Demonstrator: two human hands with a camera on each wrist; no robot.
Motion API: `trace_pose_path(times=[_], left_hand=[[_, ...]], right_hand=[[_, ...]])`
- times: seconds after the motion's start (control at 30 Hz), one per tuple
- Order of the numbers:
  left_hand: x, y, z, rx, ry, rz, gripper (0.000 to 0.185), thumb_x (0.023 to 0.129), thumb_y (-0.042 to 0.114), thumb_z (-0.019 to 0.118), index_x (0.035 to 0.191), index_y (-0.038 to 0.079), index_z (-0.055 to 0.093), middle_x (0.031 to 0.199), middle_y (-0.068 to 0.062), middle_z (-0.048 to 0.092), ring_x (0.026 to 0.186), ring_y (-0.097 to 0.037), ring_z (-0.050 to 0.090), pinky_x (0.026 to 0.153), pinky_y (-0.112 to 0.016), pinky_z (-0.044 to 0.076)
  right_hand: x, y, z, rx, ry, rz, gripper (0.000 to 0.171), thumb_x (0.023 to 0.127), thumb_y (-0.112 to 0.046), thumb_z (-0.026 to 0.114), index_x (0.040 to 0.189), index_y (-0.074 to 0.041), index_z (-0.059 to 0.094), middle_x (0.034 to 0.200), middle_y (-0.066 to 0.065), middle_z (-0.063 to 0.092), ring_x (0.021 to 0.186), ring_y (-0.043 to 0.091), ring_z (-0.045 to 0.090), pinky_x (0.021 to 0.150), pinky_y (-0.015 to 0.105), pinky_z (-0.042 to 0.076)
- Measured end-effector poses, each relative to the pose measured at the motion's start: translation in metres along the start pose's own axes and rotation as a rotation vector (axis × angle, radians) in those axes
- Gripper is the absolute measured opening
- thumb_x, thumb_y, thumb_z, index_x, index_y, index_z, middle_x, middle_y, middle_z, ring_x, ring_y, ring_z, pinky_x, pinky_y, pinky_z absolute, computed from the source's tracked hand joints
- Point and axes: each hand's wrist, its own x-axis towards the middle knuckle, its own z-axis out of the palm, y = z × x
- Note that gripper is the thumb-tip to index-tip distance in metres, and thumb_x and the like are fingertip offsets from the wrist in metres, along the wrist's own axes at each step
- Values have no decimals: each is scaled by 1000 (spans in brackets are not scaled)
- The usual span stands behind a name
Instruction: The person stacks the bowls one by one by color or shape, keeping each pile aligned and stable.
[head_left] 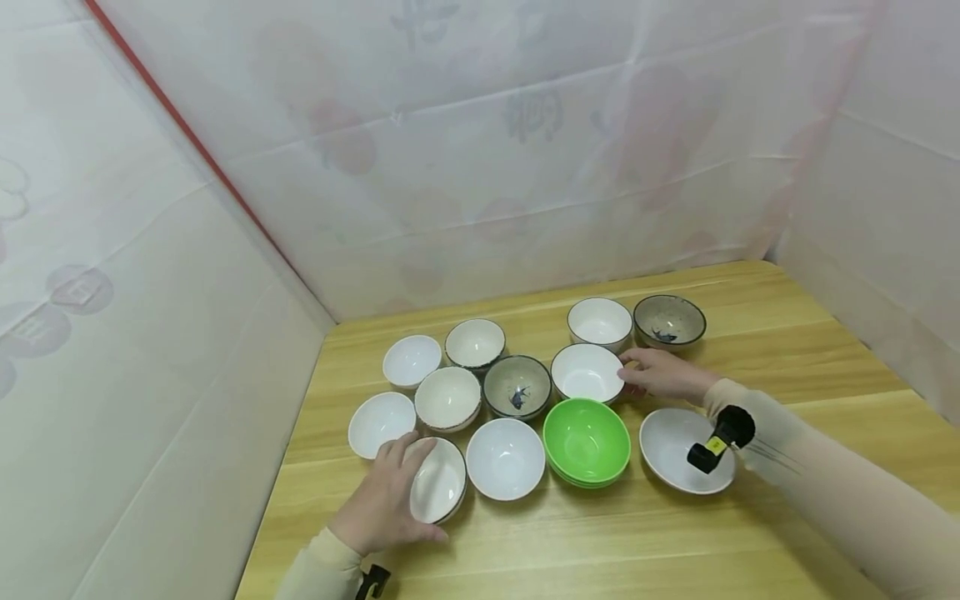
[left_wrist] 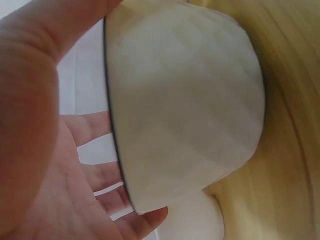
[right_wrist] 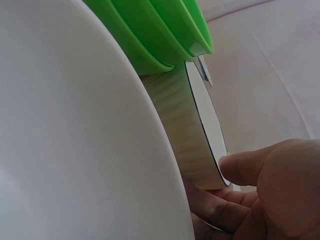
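At the front left, my left hand [head_left: 386, 500] spans a white bowl [head_left: 437, 482], fingers at its far side and thumb at its near side. In the left wrist view this bowl [left_wrist: 185, 105] has a thin dark rim and a faceted outer wall; the fingers [left_wrist: 102, 175] show past the rim. My right hand [head_left: 663, 373] pinches the right edge of another white dark-rimmed bowl [head_left: 587, 372]. The right wrist view has the thumb [right_wrist: 242, 167] at this bowl's rim and the other fingers beneath, partly hidden by a white dish [right_wrist: 85, 130].
Stacked green bowls [head_left: 587, 442] stand in front of the right-hand bowl. A white bowl [head_left: 506, 459] and a grey-brown bowl [head_left: 517, 387] lie between the hands. The shallow white dish [head_left: 671, 450] sits beneath the right forearm. Several more bowls stand behind, before a fabric wall [head_left: 480, 167].
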Motion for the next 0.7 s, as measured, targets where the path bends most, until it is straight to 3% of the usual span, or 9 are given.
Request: trace_pose_path(times=[0.43, 0.7], left_hand=[[-1, 1, 8, 16, 4, -5, 123, 41, 61, 89, 144, 12, 42, 144, -23, 36, 126, -36, 37, 95, -50, 44], [0, -1, 12, 9, 62, 19, 116, 43, 53, 90, 141, 9, 45, 139, -20, 42, 123, -34, 39, 95, -49, 44]], right_hand=[[1, 0, 2, -4, -9, 4, 42, 101, -27, 48, 131, 2, 47, 98, 10, 65, 90, 24, 60, 77, 38, 51], [2, 0, 1, 2, -12, -7, 40, 101, -28, 48, 128, 2, 49, 98, 9, 65, 89, 23, 60, 76, 36, 51]])
